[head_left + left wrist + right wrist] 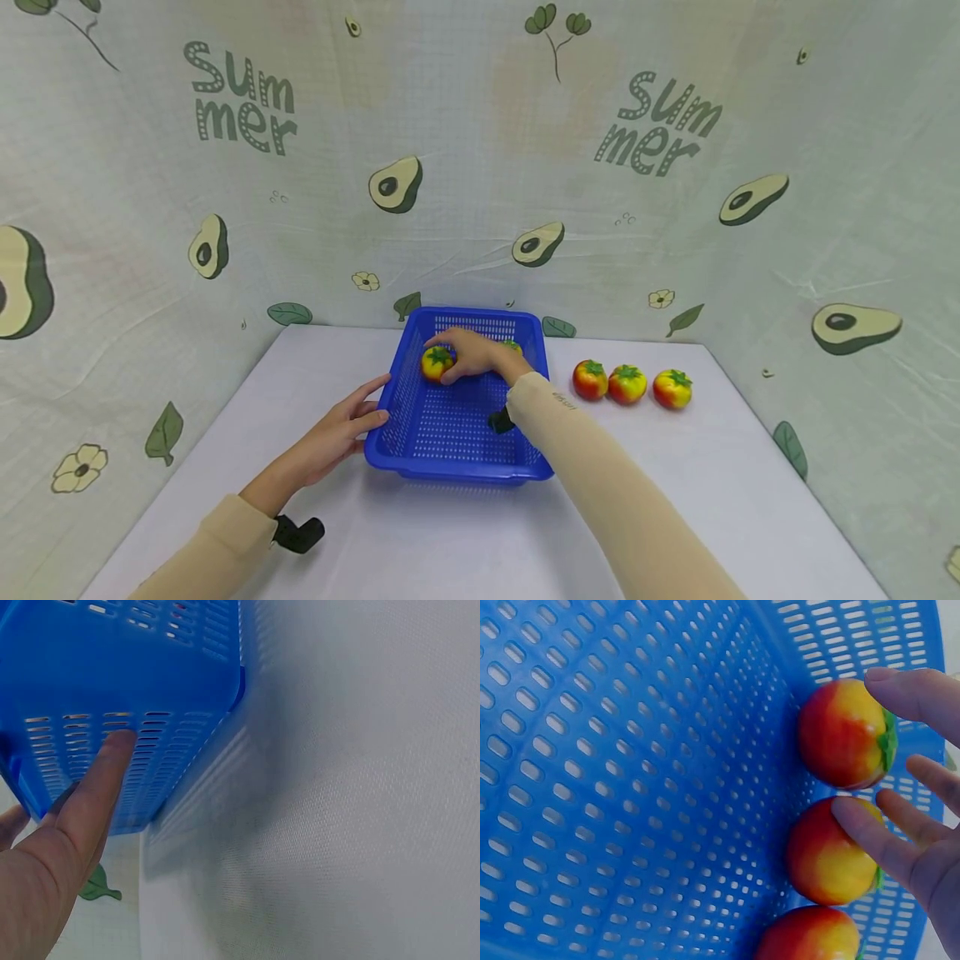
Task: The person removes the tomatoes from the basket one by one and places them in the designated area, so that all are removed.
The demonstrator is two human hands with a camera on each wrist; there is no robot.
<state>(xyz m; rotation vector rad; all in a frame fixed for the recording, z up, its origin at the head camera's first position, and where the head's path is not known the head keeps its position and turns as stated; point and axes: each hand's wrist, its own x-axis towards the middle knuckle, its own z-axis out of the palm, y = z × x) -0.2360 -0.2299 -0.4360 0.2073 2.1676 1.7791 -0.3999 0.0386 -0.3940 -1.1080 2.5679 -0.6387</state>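
from my end i have the right grip (474,350) reaching into the blue basket (457,468), its fingers spread loosely about a fruit (433,365) at the basket's 11 o'clock. it looks relaxed rather than clenched; i can't tell how firmly any fingertip presses. the right wrist view shows that one in a row with a second fruit (821,862) and a third fruit (810,937) along the 12 o'clock wall. my left grip (341,433) is at the basket's 9 o'clock, fingers fairly straight against the side, not clutching.

i judge the fruit to be light and stiff, perhaps moulded plastic, hardly fragile but a little slippery. i'd hold it across its widest part, thumb opposite fingertips, clear of the leafy top (887,741).

the skin is smooth and slightly glossy, round, red blending into yellow. the basket is thin plastic with slotted walls and rounded corners, likely light enough to slide. off its 3 o'clock, three loose fruits (627,385) sit on the pale surface (750,483).
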